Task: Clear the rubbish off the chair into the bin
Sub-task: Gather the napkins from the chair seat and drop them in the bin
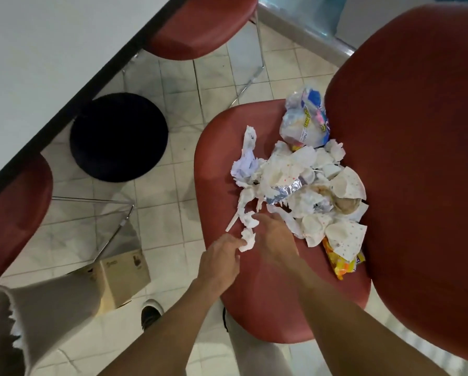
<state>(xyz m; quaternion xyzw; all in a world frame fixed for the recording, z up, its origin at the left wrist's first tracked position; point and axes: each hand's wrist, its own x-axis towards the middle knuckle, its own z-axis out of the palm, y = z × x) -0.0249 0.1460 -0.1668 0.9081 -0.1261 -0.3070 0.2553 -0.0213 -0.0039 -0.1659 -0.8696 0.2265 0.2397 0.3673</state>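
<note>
- The rubbish (303, 185) lay heaped mid-frame on the red chair (254, 289), against its backrest.
- The left hand (220, 263) pinched a crumpled tissue (247, 238) at the heap's lower-left edge, likely starting with loose scraps.
- The right hand (275, 240) lay spread beside it, apparently gathering paper.
- The black bin (119, 137) stood left of centre, within reach.

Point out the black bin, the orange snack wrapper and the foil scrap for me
black bin (119, 137), head view, middle of its dark top
orange snack wrapper (341, 263), head view, its crinkled lower end
foil scrap (283, 191), head view, its shiny middle
</note>
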